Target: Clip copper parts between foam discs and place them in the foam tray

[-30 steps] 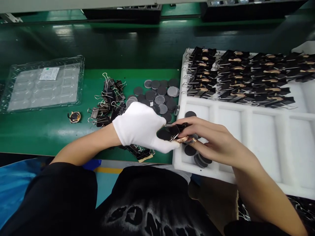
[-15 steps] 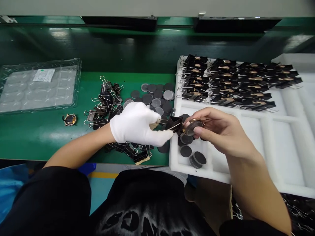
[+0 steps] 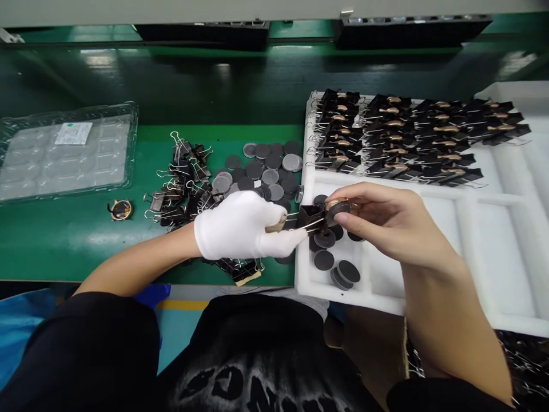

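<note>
My left hand, in a white glove, is closed on the wire handles of a black binder clip. The clip's jaws point right, right beside a round watch case with a dark disc against it. Bare fingers of my right hand pinch this case and disc together at the rim. Whether the jaws reach over the rim is hard to tell. Below the hands, loose dark discs lie in a compartment of the white foam tray. More discs are spread on the green table behind my gloved hand.
Binder clips are heaped left of the discs. Rows of clipped watch cases fill the tray's back part. Another watch case lies on the left, near a clear plastic tray with a label.
The watch case and disc have turned and risen slightly in my right hand. The clip in my left hand has shifted a little right, closer to them.
</note>
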A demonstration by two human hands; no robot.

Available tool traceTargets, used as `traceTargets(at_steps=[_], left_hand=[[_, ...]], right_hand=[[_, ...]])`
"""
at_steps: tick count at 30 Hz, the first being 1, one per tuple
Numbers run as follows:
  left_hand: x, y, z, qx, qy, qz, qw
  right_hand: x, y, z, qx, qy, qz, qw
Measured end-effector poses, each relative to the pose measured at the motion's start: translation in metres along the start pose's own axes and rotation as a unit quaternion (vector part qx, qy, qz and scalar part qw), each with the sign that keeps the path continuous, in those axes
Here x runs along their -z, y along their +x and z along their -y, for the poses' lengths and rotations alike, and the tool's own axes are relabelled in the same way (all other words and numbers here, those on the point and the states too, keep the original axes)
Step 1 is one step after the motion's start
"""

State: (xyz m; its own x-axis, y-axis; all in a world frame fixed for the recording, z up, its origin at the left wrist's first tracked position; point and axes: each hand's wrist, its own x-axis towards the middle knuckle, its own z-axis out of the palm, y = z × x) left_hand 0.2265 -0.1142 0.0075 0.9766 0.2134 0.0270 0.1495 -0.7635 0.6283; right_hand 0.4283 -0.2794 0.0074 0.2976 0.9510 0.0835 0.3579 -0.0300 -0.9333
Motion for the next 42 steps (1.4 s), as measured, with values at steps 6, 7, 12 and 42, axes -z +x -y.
traceTargets(at_steps=[6, 7, 12, 42], left_hand=[[-0.006, -0.001, -0.001, 0.009, 0.008, 0.005, 1.0], [-0.007, -0.001, 0.0, 0.01, 0.008, 0.008, 1.0], [-0.008, -0.001, -0.001, 0.012, -0.006, 0.022, 1.0], [0.08, -0.035, 0.049, 0.257, 0.355, 0.188, 0.879]], right_hand=[[0.002, -0.005, -0.004, 0.002, -0.006, 0.012, 1.0], [0.002, -0.006, -0.005, 0.0, -0.009, 0.008, 1.0], [0.001, -0.009, -0.007, 0.005, -0.015, 0.013, 1.0], [-0.008, 0.006, -0.016, -0.17, 0.505, -0.123, 0.837]])
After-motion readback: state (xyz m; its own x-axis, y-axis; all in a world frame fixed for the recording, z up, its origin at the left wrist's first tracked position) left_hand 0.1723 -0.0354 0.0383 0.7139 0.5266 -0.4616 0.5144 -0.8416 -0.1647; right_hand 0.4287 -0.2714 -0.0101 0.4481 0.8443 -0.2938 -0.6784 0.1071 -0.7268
